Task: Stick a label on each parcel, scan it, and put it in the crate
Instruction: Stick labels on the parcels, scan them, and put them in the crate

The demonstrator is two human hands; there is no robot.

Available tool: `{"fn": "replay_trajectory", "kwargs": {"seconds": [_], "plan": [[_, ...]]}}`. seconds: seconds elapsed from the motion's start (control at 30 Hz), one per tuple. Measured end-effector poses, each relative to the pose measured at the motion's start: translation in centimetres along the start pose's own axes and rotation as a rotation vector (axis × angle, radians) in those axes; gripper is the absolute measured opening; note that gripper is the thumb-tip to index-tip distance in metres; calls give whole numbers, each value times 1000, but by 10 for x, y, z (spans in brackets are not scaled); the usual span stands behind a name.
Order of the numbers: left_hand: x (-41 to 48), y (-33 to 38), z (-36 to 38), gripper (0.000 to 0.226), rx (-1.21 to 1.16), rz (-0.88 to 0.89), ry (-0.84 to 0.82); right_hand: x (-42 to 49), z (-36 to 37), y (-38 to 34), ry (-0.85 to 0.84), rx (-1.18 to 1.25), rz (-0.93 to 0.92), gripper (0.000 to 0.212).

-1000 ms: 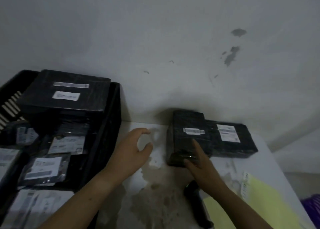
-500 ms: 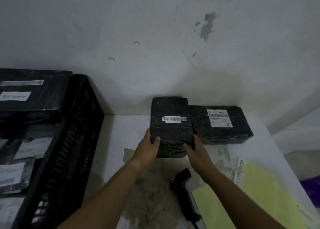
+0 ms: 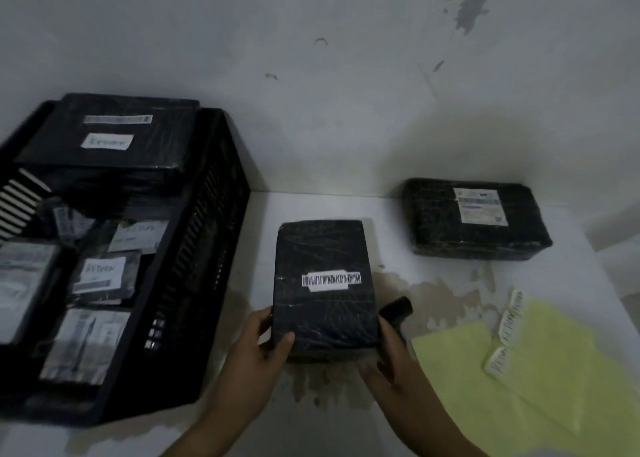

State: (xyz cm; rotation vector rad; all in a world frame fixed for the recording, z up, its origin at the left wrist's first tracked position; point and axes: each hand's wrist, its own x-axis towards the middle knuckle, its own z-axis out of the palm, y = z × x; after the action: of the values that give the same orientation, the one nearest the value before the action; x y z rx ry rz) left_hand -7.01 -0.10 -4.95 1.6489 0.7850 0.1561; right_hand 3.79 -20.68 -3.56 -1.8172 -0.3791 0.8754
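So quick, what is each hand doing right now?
Left hand: grips the barcoded black parcel at its near left corner.
Right hand: holds its near right corner.

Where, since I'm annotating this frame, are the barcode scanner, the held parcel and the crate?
barcode scanner [image 3: 397, 308]: head view, its black head.
held parcel [image 3: 323, 249]: head view, top face above the barcode.
crate [image 3: 204, 249]: head view, slotted right wall.

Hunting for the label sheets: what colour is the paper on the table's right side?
Pale yellow-green paper, best in head view.
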Motion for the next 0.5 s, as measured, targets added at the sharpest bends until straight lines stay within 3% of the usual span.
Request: {"fn": "replay_trajectory", "kwargs": {"seconds": [0.23,0.33,0.43,0.5], "plan": [[-26,-26,10,38,59,-70,-40,-22,5,38,8,-179,63,82],[-19,-29,5,47,33,-118,-87,-20,-2,46,-14,-144,58,76],[-6,-26,-2,90,42,-168,-85,-11,-24,63,150,-58,110,75],[3,-18,-1,119,46,-163,-111,1,-39,78,243,-197,177,77]]}}
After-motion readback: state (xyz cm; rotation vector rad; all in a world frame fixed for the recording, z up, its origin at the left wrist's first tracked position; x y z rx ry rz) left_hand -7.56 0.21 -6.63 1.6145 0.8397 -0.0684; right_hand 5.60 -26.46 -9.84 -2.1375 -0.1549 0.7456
